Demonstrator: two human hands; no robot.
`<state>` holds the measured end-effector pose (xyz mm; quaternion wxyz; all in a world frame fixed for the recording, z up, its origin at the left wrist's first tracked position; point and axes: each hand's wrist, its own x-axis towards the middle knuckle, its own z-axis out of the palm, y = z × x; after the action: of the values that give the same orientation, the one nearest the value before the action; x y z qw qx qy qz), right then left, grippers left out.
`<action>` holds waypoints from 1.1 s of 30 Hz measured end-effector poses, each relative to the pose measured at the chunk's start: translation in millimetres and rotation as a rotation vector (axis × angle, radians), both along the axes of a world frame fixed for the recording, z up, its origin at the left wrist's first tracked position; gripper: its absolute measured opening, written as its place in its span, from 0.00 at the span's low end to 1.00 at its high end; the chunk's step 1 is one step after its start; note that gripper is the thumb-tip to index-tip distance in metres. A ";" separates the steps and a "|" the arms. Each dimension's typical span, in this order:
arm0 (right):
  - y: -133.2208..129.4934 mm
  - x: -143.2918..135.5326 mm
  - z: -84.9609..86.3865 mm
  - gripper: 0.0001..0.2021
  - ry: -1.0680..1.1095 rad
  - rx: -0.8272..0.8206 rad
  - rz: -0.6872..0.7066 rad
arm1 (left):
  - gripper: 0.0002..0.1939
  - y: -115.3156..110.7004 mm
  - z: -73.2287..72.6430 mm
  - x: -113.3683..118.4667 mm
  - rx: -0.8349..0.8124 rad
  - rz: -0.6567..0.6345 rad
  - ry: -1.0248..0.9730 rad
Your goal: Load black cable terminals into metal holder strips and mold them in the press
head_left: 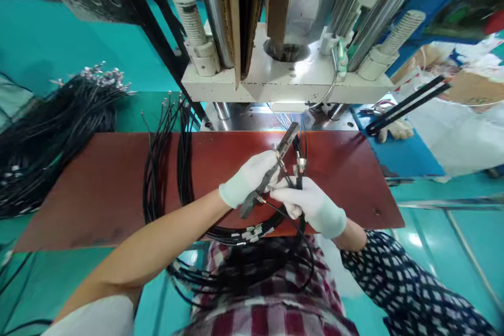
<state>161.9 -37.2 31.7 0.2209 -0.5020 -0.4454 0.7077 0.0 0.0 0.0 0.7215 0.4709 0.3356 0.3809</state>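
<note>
My left hand [258, 176], in a white glove, is closed around a long dark bar [289, 142] that slants up to the right. Small metal connector ends [260, 199] of cables lie against the bar. My right hand [309, 202], also gloved, has its fingers pinched on a black cable [289, 181] just right of the bar; the fingertips partly hide it. Beside it a bunch of black cables with silver fittings [300, 164] runs down past the right hand. Coiled black cables with white tags [252, 232] hang over the board's front edge and onto the lap.
A reddish-brown board [334, 168] spans the front of a white press frame [287, 86] with metal columns. Cable bundles [185, 163] lie across its left part, and a large cable heap [59, 131] sits farther left. On the right, black-handled pliers [407, 105] and a glove [397, 130] lie on a blue surface [423, 155].
</note>
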 end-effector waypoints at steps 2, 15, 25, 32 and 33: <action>1.2 -3.7 -4.6 0.10 -0.011 0.137 -0.020 | 0.21 -1.1 2.4 1.3 0.002 0.022 0.009; -0.8 -18.5 -12.4 0.09 -0.031 0.193 -0.069 | 0.22 -10.4 4.9 9.3 0.164 0.291 0.178; -3.9 -14.2 -7.3 0.11 -0.025 0.397 -0.287 | 0.21 -0.2 12.3 -0.2 0.180 0.217 0.243; 7.3 11.8 -8.8 0.19 0.201 0.165 -0.261 | 0.21 8.0 15.4 -10.2 0.136 0.179 0.130; 8.8 12.8 -10.9 0.19 0.241 0.139 -0.307 | 0.21 8.2 16.1 -10.6 0.141 0.178 0.126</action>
<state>174.7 -28.3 20.9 0.4120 -0.4594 -0.3817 0.6881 -10.6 8.2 16.1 0.6273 0.5117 0.3932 0.4359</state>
